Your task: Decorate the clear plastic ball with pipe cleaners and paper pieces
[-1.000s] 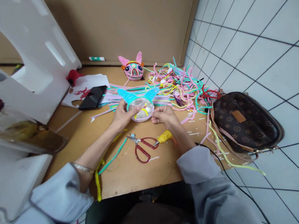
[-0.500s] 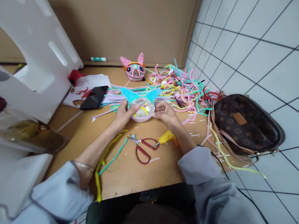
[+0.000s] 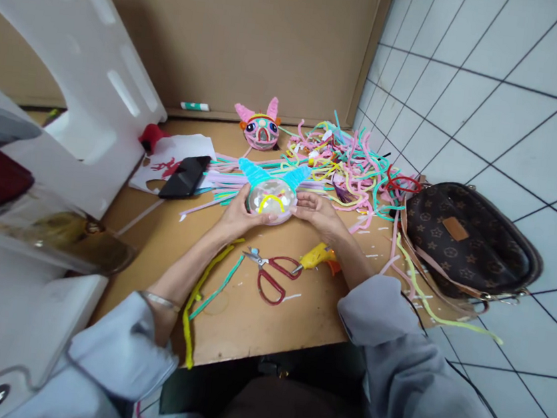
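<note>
- Head view: the left hand [image 3: 238,215] holds the ball [image 3: 280,192], thumb now along its lower edge, off its face.
- That bares the yellow arch [image 3: 272,197], seemingly leaving the front clearer to work on.
- The right hand [image 3: 322,215] has loosened, fingers half-spread by the ball's right edge; whether gripping, cannot tell.
- Ball: between both hands, beyond the scissors [image 3: 271,279].

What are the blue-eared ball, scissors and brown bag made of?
Blue-eared ball: probably clear plastic, glossy with glints; the ridged ears look like chenille. Scissors: shiny grey blades, likely metal; smooth red handles, perhaps plastic. Brown bag: leather or coated canvas, judging by its printed pattern and slight sheen.
</note>
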### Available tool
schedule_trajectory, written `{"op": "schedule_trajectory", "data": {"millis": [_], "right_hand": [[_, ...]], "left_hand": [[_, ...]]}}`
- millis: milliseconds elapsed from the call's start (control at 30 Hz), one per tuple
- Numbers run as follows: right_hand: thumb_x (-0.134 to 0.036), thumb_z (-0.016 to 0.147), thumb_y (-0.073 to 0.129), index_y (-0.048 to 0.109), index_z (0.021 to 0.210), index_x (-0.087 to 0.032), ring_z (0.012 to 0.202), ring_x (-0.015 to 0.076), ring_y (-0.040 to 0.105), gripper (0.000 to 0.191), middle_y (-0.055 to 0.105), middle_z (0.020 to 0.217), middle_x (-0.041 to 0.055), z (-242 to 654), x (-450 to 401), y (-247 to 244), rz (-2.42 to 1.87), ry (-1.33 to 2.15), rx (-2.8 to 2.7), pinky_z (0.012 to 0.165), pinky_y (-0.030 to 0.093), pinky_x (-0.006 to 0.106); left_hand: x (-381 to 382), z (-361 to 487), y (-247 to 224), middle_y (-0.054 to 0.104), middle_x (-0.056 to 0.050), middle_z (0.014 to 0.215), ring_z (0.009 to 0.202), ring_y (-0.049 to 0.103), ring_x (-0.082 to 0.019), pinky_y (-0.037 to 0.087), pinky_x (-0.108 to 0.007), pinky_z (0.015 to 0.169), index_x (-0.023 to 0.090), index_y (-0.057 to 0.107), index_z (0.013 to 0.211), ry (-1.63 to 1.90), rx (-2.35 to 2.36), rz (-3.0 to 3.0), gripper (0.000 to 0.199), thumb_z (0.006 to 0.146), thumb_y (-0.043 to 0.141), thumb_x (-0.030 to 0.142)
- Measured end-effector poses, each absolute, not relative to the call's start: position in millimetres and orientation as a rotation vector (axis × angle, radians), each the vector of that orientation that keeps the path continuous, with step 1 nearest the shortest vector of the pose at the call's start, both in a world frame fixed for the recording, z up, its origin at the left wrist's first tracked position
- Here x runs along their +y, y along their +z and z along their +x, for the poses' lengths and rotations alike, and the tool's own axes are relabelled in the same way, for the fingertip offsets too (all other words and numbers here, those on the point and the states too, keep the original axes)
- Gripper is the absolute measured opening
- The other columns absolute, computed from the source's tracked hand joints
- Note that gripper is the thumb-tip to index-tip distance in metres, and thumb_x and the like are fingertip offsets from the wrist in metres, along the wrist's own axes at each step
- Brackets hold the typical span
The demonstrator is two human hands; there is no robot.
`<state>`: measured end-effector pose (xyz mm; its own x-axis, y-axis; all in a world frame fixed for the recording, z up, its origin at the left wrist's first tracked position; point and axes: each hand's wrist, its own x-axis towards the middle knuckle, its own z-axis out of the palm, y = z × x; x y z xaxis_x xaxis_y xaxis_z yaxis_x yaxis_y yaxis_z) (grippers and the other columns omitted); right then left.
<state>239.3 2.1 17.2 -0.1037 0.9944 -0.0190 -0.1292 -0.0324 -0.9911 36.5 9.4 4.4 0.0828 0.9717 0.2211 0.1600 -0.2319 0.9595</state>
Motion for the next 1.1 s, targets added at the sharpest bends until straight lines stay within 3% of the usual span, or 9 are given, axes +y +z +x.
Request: {"op": "schedule_trajectory", "data": {"millis": [200,433,533,700,833,1100], "right_hand": [[-0.028,0.036,0.092,0.064,0.079,-0.019,0.074,0.0138,0.065,0.052,0.068,0.073,-0.0025,239.7,3.6,16.4,-1.090,1.342,-1.193,0.081,0.053,0.030],[-0.029,0.038,0.092,0.063,0.078,-0.019,0.075,0.0149,0.066,0.050,0.070,0.075,-0.0012,240.7,3.9,15.3,-1.102,1.321,-1.202,0.080,0.054,0.031],[-0.027,0.041,0.090,0.064,0.080,-0.019,0.077,0.0154,0.067,0.047,0.071,0.076,-0.0008,242.0,4.5,15.1,-1.102,1.334,-1.207,0.082,0.055,0.032],[-0.026,0.045,0.087,0.065,0.081,-0.018,0.077,0.0161,0.067,0.044,0.071,0.075,-0.0002,245.6,4.4,14.2,-1.151,1.335,-1.197,0.081,0.054,0.032],[-0.024,0.043,0.088,0.065,0.079,-0.017,0.071,0.0145,0.065,0.044,0.070,0.071,-0.0012,248.6,3.3,14.9,-1.164,1.347,-1.166,0.075,0.054,0.029],[-0.015,0.044,0.087,0.066,0.074,-0.016,0.058,0.0100,0.059,0.036,0.067,0.062,-0.0024,251.5,2.4,18.0,-1.201,1.397,-1.080,0.059,0.050,0.023]], "left_hand": [[7.4,38.8,11.6,0.066,-0.005,0.102,0.100,0.061,-0.028,0.050,-0.038,0.089,0.018,0.060,0.101,1.218,1.140,1.573,0.070,0.042,0.089,0.043],[6.2,38.6,14.5,0.067,-0.009,0.111,0.107,0.062,-0.031,0.051,-0.040,0.094,0.016,0.061,0.108,1.205,1.112,1.588,0.076,0.044,0.089,0.045],[9.2,35.2,10.9,0.065,-0.011,0.122,0.118,0.059,-0.033,0.048,-0.043,0.102,0.017,0.060,0.117,1.195,1.008,1.570,0.083,0.044,0.090,0.042],[15.4,26.3,2.7,0.048,-0.013,0.150,0.139,0.044,-0.036,0.041,-0.045,0.112,0.020,0.054,0.135,1.144,0.717,1.493,0.097,0.047,0.091,0.041],[16.0,20.1,1.6,0.047,-0.013,0.152,0.141,0.041,-0.036,0.039,-0.048,0.114,0.019,0.052,0.141,1.055,0.671,1.508,0.091,0.059,0.087,0.040],[15.3,12.1,3.0,0.047,-0.013,0.153,0.141,0.043,-0.036,0.036,-0.050,0.116,0.021,0.047,0.146,0.988,0.713,1.553,0.095,0.062,0.086,0.044]]}}
